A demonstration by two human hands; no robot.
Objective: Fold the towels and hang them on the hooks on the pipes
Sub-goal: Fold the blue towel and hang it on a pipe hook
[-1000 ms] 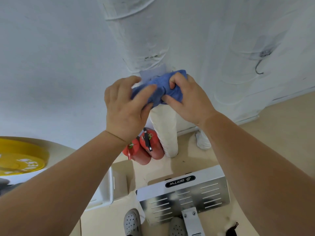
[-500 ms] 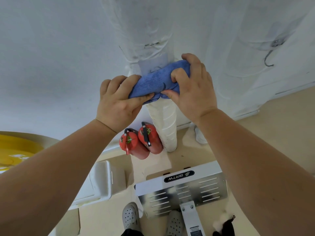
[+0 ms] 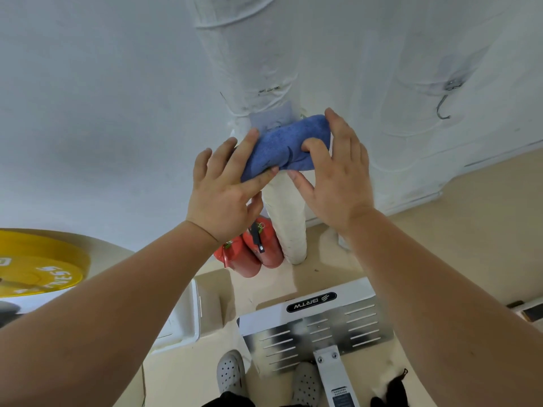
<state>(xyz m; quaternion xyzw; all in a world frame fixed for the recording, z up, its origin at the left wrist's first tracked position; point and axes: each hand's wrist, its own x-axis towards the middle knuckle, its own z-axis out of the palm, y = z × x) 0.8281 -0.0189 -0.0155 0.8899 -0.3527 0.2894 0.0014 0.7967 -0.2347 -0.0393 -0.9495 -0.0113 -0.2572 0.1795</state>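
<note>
A folded blue towel point(image 3: 289, 142) lies bunched against the white wrapped pipe point(image 3: 289, 224), just under a clear adhesive hook pad point(image 3: 271, 117); the hook itself is hidden behind the cloth. My left hand point(image 3: 223, 189) pinches the towel's left end between thumb and extended fingers. My right hand point(image 3: 338, 177) cups the right end, with the index finger bent on the front and the thumb below. A second metal hook point(image 3: 443, 104) hangs bare on the wider pipe to the right.
Two red fire extinguishers point(image 3: 264, 251) stand at the pipe's foot. A yellow weight plate point(image 3: 38, 265) is at the left, with a white bin point(image 3: 185, 318) beside it. A white and metal machine base point(image 3: 314, 324) lies before my shoes point(image 3: 230, 374).
Both hands have loosened from tight fists on the towel, fingers now spread. The towel is flatter and stretched wider across the pipe at the hook pad.
</note>
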